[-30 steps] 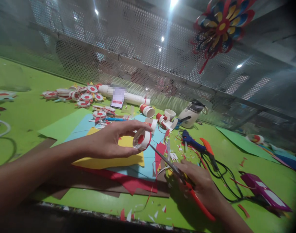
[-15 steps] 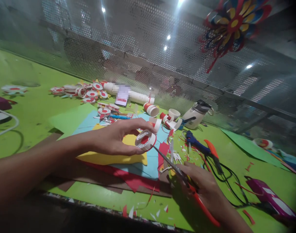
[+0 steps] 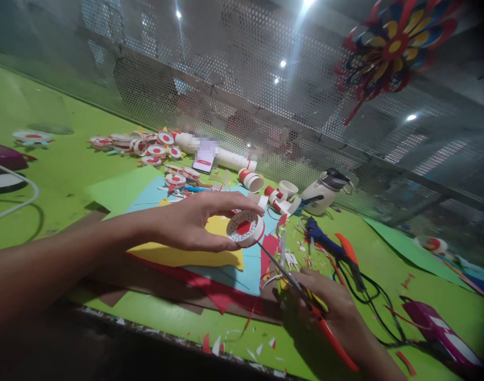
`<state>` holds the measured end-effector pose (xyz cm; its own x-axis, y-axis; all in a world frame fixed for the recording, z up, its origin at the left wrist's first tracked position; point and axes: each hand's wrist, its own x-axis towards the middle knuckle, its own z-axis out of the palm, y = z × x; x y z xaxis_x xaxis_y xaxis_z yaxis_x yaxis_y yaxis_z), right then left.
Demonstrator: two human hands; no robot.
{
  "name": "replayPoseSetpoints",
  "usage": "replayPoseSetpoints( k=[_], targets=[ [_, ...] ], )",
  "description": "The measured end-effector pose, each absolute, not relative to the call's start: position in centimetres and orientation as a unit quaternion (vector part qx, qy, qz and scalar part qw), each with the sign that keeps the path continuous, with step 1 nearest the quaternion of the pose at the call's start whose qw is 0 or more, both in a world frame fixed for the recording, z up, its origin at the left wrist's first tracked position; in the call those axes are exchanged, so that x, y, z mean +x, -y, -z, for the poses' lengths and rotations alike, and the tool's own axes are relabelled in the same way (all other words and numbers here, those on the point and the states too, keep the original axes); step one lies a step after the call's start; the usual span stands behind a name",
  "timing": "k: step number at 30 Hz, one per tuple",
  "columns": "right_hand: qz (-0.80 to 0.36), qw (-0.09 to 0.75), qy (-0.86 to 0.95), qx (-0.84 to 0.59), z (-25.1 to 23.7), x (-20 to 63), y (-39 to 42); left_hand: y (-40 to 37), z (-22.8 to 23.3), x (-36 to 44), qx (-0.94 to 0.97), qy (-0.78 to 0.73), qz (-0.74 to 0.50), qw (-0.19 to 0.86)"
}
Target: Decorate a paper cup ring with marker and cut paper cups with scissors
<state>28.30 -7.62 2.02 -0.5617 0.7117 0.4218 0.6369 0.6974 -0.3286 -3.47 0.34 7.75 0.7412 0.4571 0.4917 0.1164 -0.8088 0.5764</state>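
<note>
Between thumb and fingers, my left hand [image 3: 202, 219] grips a short white paper ring [image 3: 258, 233] with a red shape and small dark marks inside. My right hand [image 3: 329, 293] is closed round scissors [image 3: 292, 283] with red and yellow handles. Their blades point up and left, with the tip at the ring's lower right edge; I cannot tell whether it touches. Beneath my left hand lie a yellow sheet [image 3: 186, 256], a light blue sheet [image 3: 226, 278] and red paper [image 3: 210, 296].
A blue and orange glue gun [image 3: 325, 238] with black cable lies right of the hands, near a purple device [image 3: 440, 323]. Behind are several finished rings [image 3: 157, 152], a phone [image 3: 205, 156], paper tubes [image 3: 250, 180] and a bottle [image 3: 323, 190]. Paper scraps litter the green table [image 3: 67, 185].
The ring in my left hand has tilted, showing more of its inside, and sits slightly further right. The camera view has shifted a little. Both hands keep their holds.
</note>
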Motion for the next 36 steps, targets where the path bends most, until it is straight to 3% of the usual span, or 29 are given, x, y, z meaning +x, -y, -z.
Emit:
replayPoseSetpoints(
  k=[23, 36],
  targets=[
    [-0.107, 0.251, 0.876, -0.398, -1.67, 29.12, 7.74, -0.58, -7.68, -3.49, 0.903, -0.137, -0.319, 0.254],
    [-0.040, 0.270, 0.886, -0.375, -2.15, 28.65, 7.64, 0.01, -8.58, -3.75, 0.909, -0.123, -0.315, 0.243]
  ],
)
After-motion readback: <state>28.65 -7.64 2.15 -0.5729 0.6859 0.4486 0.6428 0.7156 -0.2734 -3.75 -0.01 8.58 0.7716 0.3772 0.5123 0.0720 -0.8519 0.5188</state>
